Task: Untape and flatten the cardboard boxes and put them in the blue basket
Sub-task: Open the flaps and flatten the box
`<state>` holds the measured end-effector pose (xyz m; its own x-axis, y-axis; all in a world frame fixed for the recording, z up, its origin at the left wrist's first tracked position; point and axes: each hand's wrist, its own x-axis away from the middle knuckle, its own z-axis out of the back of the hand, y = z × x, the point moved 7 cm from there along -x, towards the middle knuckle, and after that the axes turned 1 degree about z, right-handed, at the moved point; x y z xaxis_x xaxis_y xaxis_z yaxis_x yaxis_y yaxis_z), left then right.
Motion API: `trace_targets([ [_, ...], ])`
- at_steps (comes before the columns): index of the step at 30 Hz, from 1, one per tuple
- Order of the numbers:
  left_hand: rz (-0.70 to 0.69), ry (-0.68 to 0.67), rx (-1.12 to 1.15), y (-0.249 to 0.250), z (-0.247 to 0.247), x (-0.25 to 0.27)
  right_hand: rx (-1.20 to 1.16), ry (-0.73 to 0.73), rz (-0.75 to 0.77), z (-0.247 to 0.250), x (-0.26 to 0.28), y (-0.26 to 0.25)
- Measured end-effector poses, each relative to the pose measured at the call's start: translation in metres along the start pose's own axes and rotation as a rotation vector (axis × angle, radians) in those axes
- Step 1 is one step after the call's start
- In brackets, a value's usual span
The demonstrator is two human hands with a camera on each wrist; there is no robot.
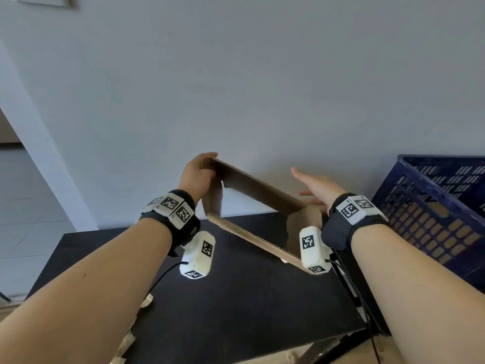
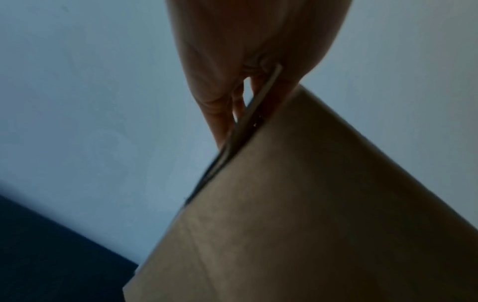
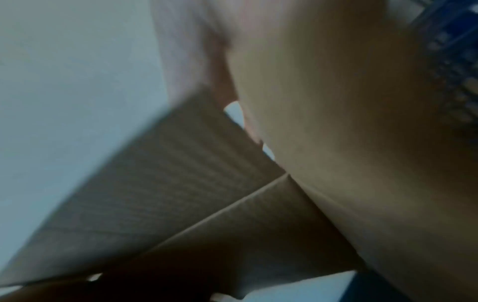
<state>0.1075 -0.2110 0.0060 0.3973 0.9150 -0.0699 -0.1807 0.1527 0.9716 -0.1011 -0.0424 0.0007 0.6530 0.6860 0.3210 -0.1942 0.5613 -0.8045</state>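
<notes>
An opened brown cardboard box [image 1: 258, 191], now a hollow sleeve, is held in the air above the black table [image 1: 236, 306]. My left hand [image 1: 199, 174] grips its far left corner, fingers curled over the edge; the left wrist view shows the hand [image 2: 245, 61] pinching the cardboard [image 2: 310, 214]. My right hand [image 1: 315, 187] lies with straight fingers flat against the box's right end. In the blurred right wrist view the palm [image 3: 336, 122] rests against the cardboard [image 3: 168, 194]. The blue basket [image 1: 433, 219] stands at the right, with brown cardboard showing through its lattice.
A grey wall [image 1: 236, 88] rises right behind the table. Scraps of cardboard and tape [image 1: 126, 342] lie near the table's front left edge. Cables [image 1: 364, 311] trail from the wrist cameras across the table's right side.
</notes>
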Motion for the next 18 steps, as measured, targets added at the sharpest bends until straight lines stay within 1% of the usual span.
trace_targets([
  [2,0.052,-0.005,0.050,-0.008,-0.007,-0.003,0.046,-0.044,0.055,-0.009,0.002,-0.007],
  [3,0.070,-0.005,0.039,-0.013,-0.009,-0.003,0.098,-0.075,0.074,-0.015,0.003,-0.008],
  [6,0.151,0.048,-0.090,-0.034,-0.004,-0.002,0.303,-0.182,0.133,-0.038,0.005,-0.004],
  [8,0.211,0.107,-0.138,-0.050,0.008,-0.003,0.295,-0.230,0.132,-0.050,0.004,0.002],
  [10,0.259,0.165,-0.121,-0.062,0.022,-0.003,0.214,-0.286,0.098,-0.061,0.002,0.009],
  [13,0.347,0.284,0.047,-0.080,0.041,-0.004,0.132,-0.378,0.065,-0.075,0.002,0.013],
  [15,0.417,0.368,0.210,-0.092,0.048,-0.002,0.160,-0.452,0.068,-0.086,0.004,0.010],
  [17,0.467,0.432,0.326,-0.099,0.052,0.003,0.276,-0.508,0.093,-0.098,0.009,0.005],
  [18,0.481,0.449,0.354,-0.100,0.053,0.006,0.395,-0.513,0.118,-0.103,0.010,0.001],
])
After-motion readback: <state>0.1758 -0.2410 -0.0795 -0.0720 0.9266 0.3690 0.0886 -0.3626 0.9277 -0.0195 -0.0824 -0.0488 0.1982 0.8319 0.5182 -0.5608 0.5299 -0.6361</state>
